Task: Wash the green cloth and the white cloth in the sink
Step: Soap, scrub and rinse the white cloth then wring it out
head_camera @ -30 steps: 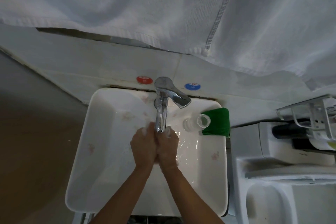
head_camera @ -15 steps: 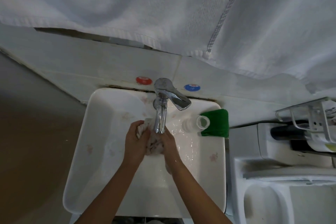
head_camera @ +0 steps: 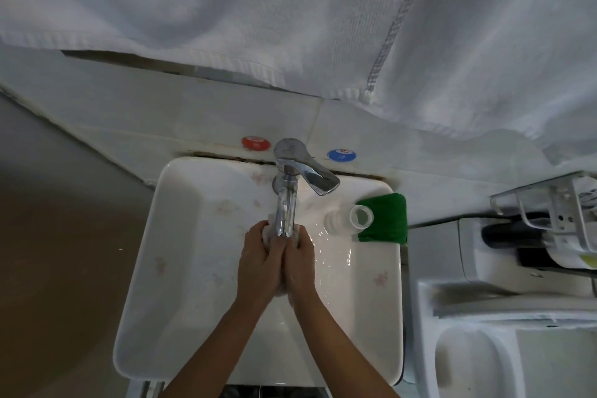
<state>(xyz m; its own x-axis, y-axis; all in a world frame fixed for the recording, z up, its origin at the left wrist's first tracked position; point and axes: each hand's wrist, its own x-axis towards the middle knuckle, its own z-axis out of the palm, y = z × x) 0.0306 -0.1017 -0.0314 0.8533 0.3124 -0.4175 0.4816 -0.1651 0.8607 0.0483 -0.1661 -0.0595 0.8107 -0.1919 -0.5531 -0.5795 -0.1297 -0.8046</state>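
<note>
White ceramic fills most of the view: a rectangular white ceramic sink (head_camera: 181, 284) fixed against a pale tiled wall.

Nearest to the camera, both forearms come in from 6 o'clock. The left hand (head_camera: 258, 268) and the right hand (head_camera: 298, 265) are pressed side by side in the middle of the basin, and their fingers are curled around the small crumpled white cloth (head_camera: 267, 234). Only a bit of it shows at the fingertips and another bit below the palms. Half a second ago the hands stood apart and the cloth was open between them; now they have closed together on it. I judge this is one stroke of rubbing or squeezing, so the white cloth is in the middle of its wash.

Just beyond the hands is the chrome tap spout (head_camera: 286, 213) with its lever turned toward 4 o'clock. At 3 o'clock a clear plastic bottle (head_camera: 350, 220) lies on its side, and the folded green cloth (head_camera: 386, 218) waits on the rim, not yet washed.

Farther, at 12 o'clock, a round red sticker (head_camera: 256, 143) and a round blue sticker (head_camera: 341, 155) sit on the wall; their writing is too small to read. A large white towel (head_camera: 290, 26) hangs above.
</note>
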